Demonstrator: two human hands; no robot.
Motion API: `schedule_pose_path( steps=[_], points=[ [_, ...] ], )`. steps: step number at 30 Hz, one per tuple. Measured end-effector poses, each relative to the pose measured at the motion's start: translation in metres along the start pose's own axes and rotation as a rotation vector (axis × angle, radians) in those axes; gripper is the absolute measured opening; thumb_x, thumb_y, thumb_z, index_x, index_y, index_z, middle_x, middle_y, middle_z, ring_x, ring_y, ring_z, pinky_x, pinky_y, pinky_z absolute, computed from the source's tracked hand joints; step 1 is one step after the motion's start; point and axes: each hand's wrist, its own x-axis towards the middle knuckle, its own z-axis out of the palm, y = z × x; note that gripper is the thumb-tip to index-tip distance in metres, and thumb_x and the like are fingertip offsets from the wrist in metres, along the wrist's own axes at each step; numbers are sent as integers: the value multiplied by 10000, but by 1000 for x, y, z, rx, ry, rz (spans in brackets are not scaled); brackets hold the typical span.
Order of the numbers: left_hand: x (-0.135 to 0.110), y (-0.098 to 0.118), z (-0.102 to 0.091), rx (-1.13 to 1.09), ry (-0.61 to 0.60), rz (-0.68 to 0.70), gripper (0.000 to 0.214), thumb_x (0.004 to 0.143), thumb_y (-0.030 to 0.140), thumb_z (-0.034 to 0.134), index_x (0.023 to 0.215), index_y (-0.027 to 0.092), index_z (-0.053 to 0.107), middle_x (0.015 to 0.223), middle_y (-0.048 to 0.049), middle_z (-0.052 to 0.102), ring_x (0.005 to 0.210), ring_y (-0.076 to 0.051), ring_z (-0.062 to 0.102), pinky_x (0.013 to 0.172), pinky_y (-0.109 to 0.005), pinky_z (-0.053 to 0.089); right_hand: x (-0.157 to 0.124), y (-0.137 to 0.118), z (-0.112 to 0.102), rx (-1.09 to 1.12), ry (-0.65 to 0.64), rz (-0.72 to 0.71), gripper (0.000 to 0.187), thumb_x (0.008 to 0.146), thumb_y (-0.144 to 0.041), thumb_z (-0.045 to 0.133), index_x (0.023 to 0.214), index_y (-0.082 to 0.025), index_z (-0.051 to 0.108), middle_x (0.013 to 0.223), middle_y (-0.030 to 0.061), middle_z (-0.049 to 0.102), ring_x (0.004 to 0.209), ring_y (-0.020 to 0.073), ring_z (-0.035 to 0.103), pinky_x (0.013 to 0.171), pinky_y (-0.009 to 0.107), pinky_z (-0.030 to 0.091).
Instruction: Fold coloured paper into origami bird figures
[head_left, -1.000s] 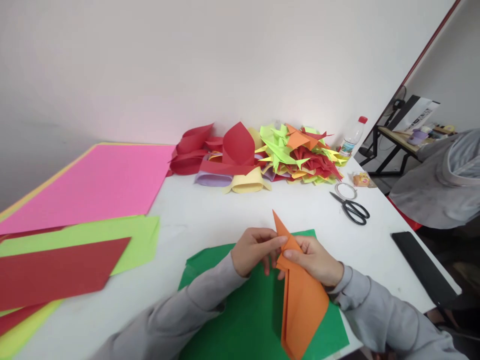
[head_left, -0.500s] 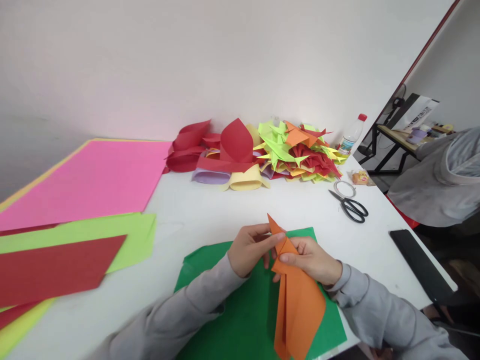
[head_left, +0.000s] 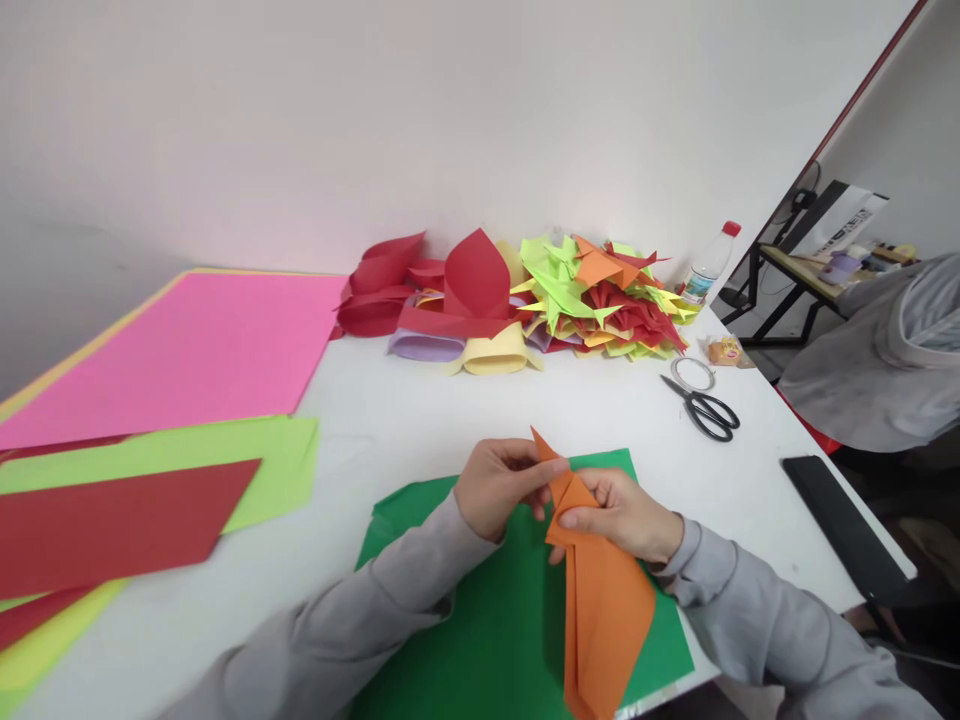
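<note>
Both hands pinch a long folded orange paper [head_left: 604, 600] held above a green sheet [head_left: 487, 640] at the table's near edge. My left hand [head_left: 499, 487] grips the pointed top of the orange paper from the left with fingers closed. On the right, my right hand [head_left: 619, 515] presses thumb and fingers on the same fold just below the tip. The orange paper's lower end hangs past the table edge.
A heap of folded red, lime, orange and yellow paper shapes [head_left: 525, 300] lies at the back. Black scissors [head_left: 705, 410], a tape ring [head_left: 691, 374] and a bottle [head_left: 709, 265] are at right, a dark phone [head_left: 844, 525] nearer. Pink [head_left: 187, 350], lime and red sheets [head_left: 112, 520] lie left. A person in grey [head_left: 877, 370] sits right.
The orange paper's tip has been folded lower and shorter between my fingers. Both hands stay in nearly the same place.
</note>
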Motion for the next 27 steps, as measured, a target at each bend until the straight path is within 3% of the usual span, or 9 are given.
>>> schedule_pose_path(
  steps=[11,13,16,18,21,23,25,27],
  points=[
    [1,2,-7,-66,40,-56,367,566,440,808,573,96,682,484,-32,599,380,-108,505,315,-218,449,0,-3,4,140,-9,102,452,695,-450,785,935,-106,614,720,43,699,616,143,688,574,223,540],
    [1,0,-7,-90,-64,-38,352,594,432,800,683,105,709,562,-32,628,412,-111,525,306,-201,431,-1,0,-2,209,-38,152,485,684,-494,778,905,-97,612,700,57,705,572,153,685,516,212,530],
    [-1,-4,-6,-126,-359,0,404,578,359,832,903,147,721,712,-38,662,499,-130,570,331,-190,435,-1,9,-14,294,-80,246,539,657,-587,748,803,-92,595,607,52,682,453,159,647,406,212,502],
    [-2,-8,-5,-139,-459,43,370,568,297,843,895,167,728,771,-44,660,538,-132,577,347,-182,432,-1,13,-20,296,-101,284,537,679,-626,700,723,-107,566,530,35,646,397,161,616,361,220,489],
    [-2,-12,-3,-134,-409,106,218,566,261,845,741,172,750,772,-41,645,500,-104,539,341,-173,399,0,14,-23,270,-152,347,529,777,-657,565,708,-133,536,491,32,623,363,161,590,351,236,485],
    [-2,-14,-3,-113,-342,114,168,578,279,840,668,165,755,715,-42,644,456,-87,510,344,-179,390,0,10,-22,278,-254,399,531,810,-671,504,726,-147,526,522,54,642,391,174,608,386,259,500],
    [-1,-16,-3,-105,-257,102,183,589,308,837,640,151,759,658,-52,657,431,-87,505,350,-189,399,0,5,-22,294,-350,393,516,805,-666,520,780,-151,540,609,81,682,490,197,657,458,288,526],
    [1,-18,-4,-140,-156,67,221,569,326,850,654,141,764,626,-63,679,449,-111,542,362,-199,433,-1,0,-23,285,-361,318,502,763,-638,606,857,-146,579,711,96,709,597,208,687,533,304,542]
  ],
)
